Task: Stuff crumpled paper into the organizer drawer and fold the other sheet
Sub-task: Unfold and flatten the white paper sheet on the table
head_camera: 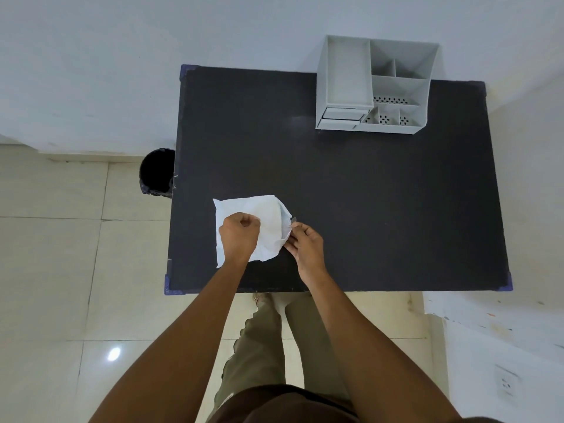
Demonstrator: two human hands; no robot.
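A white, creased paper sheet (262, 213) lies on the black table (366, 193) near its front left. My left hand (239, 236) rests on the sheet as a closed fist, pressing it down. My right hand (306, 245) pinches the sheet's right edge with its fingertips. A grey desk organizer (348, 71) stands at the table's far edge; its small drawers (340, 115) sit at its lower left front and look closed. No crumpled paper ball shows.
A black waste bin (157, 172) stands on the tiled floor just left of the table. A pale wall runs behind the table. My legs are at the table's front edge.
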